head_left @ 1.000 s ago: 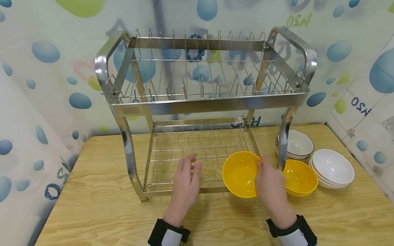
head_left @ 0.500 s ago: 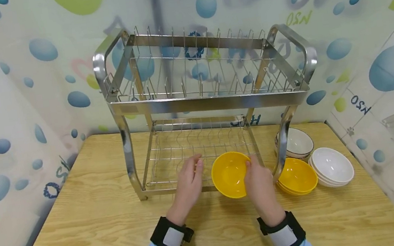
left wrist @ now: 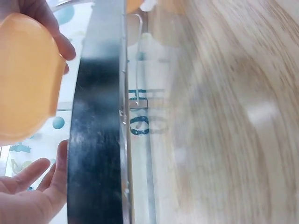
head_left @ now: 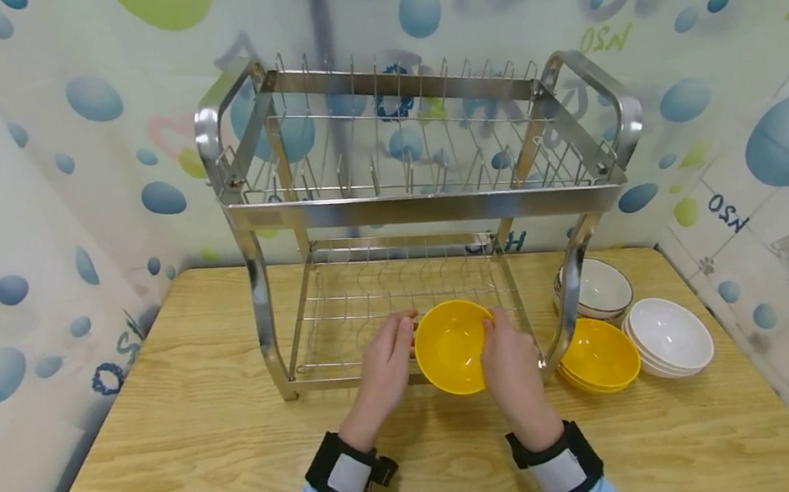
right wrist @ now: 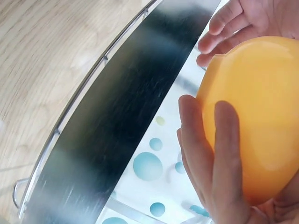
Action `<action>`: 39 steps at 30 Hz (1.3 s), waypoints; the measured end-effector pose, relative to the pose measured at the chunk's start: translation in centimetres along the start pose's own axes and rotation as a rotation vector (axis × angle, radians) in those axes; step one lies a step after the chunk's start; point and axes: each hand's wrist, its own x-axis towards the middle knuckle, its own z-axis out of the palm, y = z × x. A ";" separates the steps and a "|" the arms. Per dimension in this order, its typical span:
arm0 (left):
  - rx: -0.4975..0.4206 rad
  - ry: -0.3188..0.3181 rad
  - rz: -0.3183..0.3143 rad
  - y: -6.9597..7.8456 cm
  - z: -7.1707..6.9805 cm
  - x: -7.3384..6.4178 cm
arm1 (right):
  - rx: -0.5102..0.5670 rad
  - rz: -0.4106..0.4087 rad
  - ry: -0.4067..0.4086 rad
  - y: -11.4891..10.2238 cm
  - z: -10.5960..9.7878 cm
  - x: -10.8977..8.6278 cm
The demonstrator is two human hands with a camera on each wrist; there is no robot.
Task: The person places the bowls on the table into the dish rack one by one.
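A yellow bowl (head_left: 452, 347) is tilted in front of the lower tier of a metal dish rack (head_left: 426, 204). My right hand (head_left: 513, 362) grips the bowl's right side, thumb at the rim; the right wrist view shows fingers (right wrist: 227, 140) spread along its underside (right wrist: 261, 121). Close to the bowl's left rim is my left hand (head_left: 385, 365), fingers extended. In the left wrist view, a gap separates the left hand (left wrist: 32, 198) from the bowl (left wrist: 30, 79).
Right of the rack stand stacked yellow bowls (head_left: 599, 356), stacked white bowls (head_left: 670, 335) and dark-rimmed white bowls (head_left: 603, 288). The rack's front right leg (head_left: 573, 288) rises between the right hand and these stacks. A wooden table (head_left: 168, 463) lies beneath everything.
My right hand has carried the yellow bowl leftward, away from the stacks. My left hand has shifted slightly right, so its fingers are now close beside the rim.
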 end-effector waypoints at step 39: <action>-0.453 -0.333 -0.286 -0.6 -2.6 0.5 | 0.066 -0.035 -0.047 -2.0 0.6 -0.5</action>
